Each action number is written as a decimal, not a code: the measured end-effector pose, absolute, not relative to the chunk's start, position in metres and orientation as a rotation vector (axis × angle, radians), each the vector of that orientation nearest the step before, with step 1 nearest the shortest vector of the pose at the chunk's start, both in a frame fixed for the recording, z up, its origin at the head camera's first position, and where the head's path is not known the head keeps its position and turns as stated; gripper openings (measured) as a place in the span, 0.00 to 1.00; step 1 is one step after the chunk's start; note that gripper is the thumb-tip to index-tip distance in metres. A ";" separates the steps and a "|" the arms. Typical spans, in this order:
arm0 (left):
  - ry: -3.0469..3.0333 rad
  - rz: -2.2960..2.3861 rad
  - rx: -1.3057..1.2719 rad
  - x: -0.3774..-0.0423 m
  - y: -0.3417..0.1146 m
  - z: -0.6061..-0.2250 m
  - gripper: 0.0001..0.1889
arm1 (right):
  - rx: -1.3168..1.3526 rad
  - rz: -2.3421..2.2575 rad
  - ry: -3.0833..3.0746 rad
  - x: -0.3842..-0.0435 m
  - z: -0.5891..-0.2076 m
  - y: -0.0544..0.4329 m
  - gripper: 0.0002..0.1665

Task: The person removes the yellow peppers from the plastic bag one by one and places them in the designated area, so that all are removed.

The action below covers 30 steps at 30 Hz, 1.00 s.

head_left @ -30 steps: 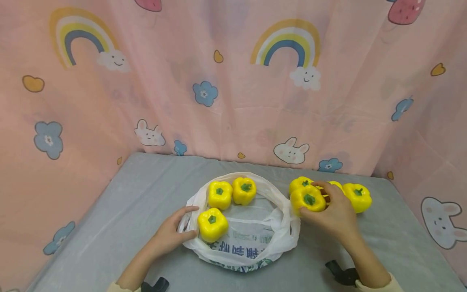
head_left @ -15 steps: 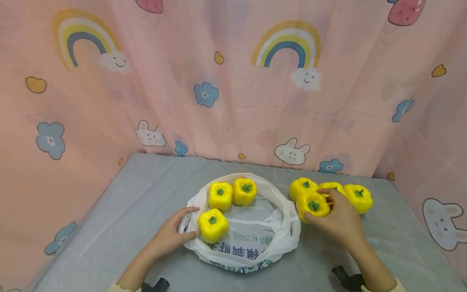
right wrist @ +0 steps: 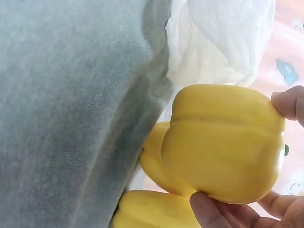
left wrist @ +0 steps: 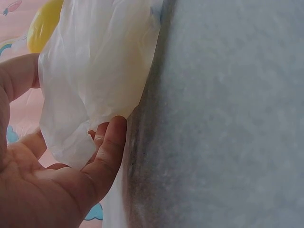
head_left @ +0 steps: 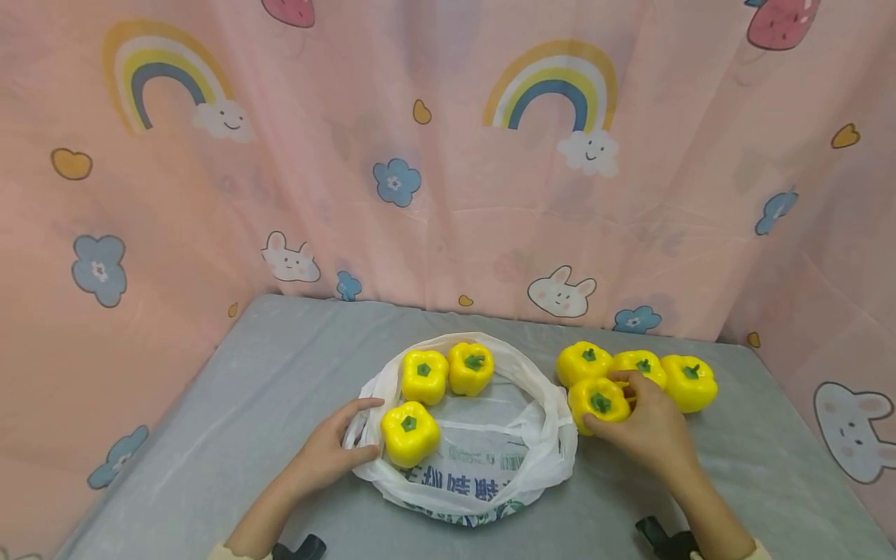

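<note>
Pink fabric curtain [head_left: 462,233], printed with rainbows, blue flowers and white rabbits, fills the upper part of the frame, and below it we see a flat table covered in smooth grey cloth [head_left: 294,365]. At the lower centre we find a round-mouthed white plastic bag [head_left: 564,459], spread wide, with blue print showing low inside it. Three glossy yellow bell peppers [head_left: 411,437] with green stems sit in its left and upper part.

We see the left hand [head_left: 332,447] at the bag's left side, its thumb and fingers gripping the thin rim, which the left wrist view shows caught between them. Right of centre, we see the right hand [head_left: 651,420] grasping a single blocky yellow pepper [head_left: 599,404], its green stem facing up, just beside the bag's right edge; we cannot tell whether it touches the cloth.

Just behind it, toward the right of the frame, we count three more yellow lobed peppers [head_left: 691,383] in a close row on the cloth. Along the bottom edge we notice cream sleeves [head_left: 754,551] and a dark, stubby black device [head_left: 302,548] by the left wrist, with a similar black one [head_left: 668,538] by the right.
</note>
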<state>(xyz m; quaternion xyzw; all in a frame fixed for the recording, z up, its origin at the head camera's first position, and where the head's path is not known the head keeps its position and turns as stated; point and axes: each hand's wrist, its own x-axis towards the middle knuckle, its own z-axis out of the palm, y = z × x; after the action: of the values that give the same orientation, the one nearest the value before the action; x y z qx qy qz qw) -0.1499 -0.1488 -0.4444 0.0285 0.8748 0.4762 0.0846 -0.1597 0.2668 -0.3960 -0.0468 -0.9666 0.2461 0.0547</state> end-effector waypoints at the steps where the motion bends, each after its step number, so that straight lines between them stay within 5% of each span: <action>1: 2.607 1.421 0.085 -0.150 -0.149 -0.444 0.32 | -0.151 0.749 -2.944 -0.160 -0.397 0.267 0.50; 30: 2.594 1.449 0.098 -0.150 -0.150 -0.446 0.32 | -0.145 0.788 -3.031 -0.164 -0.409 0.269 0.51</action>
<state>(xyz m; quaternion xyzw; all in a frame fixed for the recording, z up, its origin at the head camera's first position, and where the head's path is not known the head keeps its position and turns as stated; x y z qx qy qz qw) -0.1502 -0.1503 -0.4465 0.0327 0.8694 0.4858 0.0843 -0.1638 0.2690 -0.4092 -0.0464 -0.9667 0.2515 0.0031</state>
